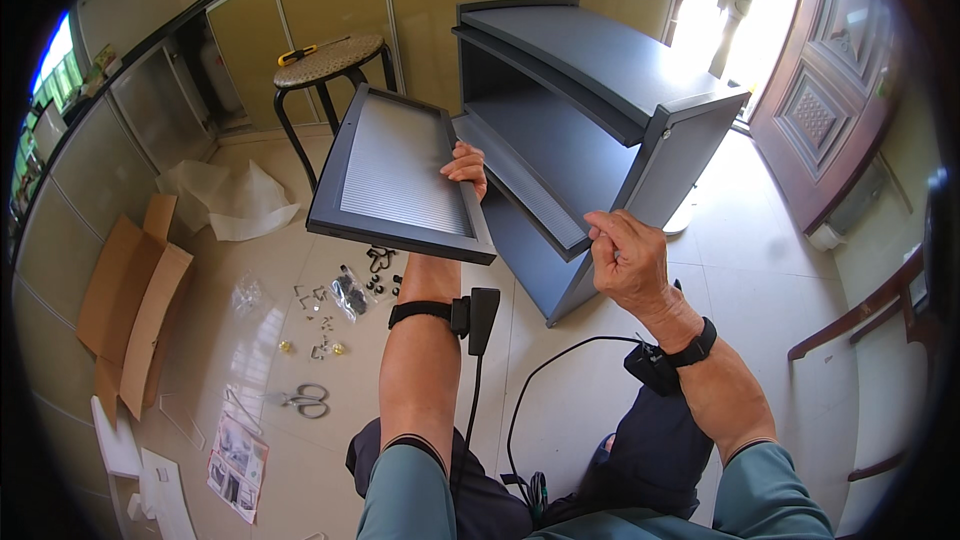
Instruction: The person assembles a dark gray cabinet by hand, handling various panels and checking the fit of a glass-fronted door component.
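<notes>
My left hand is closed round the long edge of a dark grey framed door panel with a ribbed, see-through middle. The panel is tilted in mid-air, left of a dark grey cabinet. A second ribbed door panel slants across the cabinet's open front. At its near right corner my right hand is closed, its curled fingertips on the corner; the exact grip is partly hidden. Both wrists wear black straps with small boxes and cables.
A round stool carries a yellow-handled screwdriver. On the floor lie scissors, a bag of small parts, loose hardware, a printed sheet and an open cardboard box. A wooden chair stands at right.
</notes>
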Available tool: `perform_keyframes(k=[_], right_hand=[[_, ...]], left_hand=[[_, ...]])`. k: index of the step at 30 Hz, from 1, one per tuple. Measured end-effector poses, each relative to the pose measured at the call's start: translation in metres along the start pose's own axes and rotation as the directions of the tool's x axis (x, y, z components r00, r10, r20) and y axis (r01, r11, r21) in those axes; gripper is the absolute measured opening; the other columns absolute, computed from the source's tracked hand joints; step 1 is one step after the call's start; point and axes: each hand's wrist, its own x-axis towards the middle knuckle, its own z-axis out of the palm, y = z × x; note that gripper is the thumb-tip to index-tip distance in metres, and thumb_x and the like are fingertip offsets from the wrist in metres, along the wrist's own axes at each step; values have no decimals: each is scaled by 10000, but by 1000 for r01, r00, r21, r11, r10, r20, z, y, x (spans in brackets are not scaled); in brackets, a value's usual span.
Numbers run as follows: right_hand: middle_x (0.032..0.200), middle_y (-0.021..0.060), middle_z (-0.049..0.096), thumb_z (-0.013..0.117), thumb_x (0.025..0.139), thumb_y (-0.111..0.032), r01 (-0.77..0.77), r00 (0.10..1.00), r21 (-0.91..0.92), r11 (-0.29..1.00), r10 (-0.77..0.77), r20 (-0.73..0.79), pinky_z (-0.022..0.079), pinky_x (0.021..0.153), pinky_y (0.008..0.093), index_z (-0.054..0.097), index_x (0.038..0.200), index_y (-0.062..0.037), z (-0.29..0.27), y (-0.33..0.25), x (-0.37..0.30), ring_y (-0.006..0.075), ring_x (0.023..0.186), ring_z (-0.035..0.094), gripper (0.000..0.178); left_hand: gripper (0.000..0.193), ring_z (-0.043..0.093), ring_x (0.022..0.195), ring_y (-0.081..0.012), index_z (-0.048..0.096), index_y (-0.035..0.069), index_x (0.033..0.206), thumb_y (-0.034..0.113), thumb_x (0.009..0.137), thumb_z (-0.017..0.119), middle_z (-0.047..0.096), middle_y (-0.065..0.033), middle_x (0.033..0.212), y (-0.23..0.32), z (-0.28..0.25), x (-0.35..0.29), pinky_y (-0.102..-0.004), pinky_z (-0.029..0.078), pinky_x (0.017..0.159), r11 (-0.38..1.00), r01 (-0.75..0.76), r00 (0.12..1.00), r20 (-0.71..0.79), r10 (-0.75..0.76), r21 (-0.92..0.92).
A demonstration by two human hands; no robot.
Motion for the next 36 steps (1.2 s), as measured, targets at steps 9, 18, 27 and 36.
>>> perform_keyframes(k=[9, 18, 27, 36], right_hand=[[694, 89, 607, 567, 735, 72, -6, 1000, 5, 1000, 6, 8, 477, 476, 299, 638, 926, 0, 2, -1, 0, 229, 523, 591, 217], [712, 94, 622, 559, 728, 71, -17, 1000, 0, 1000, 17, 22, 485, 484, 301, 641, 927, -1, 0, 1, 0, 232, 533, 601, 227], [754, 97, 632, 578, 716, 56, -8, 993, 86, 996, -2, 121, 494, 510, 311, 644, 944, -9, 8, -16, -6, 249, 562, 605, 246], [1060, 165, 606, 761, 743, -181, 149, 981, 238, 960, -173, 85, 532, 739, 364, 577, 1123, 19, 23, -57, 12, 304, 867, 609, 468]], left_hand=[[250, 468, 592, -132, 463, -39, 914, 196, 998, 445, 429, -53, 727, 2, -2, -1, -260, 458, 590, 1000, 6, 1000, 11, -6, 6], [352, 416, 604, -123, 402, -40, 941, 300, 982, 484, 387, -60, 791, -49, 30, -12, -251, 435, 601, 969, -163, 969, -154, 192, 187], [291, 444, 680, -144, 462, -32, 974, 259, 988, 452, 417, -58, 800, -15, -18, 1, -286, 470, 680, 961, 95, 995, -3, -98, 261], [377, 492, 747, -167, 522, -43, 1068, 321, 979, 483, 506, -92, 863, -1, -48, 6, -318, 487, 764, 949, 12, 1000, -3, -11, 316]])
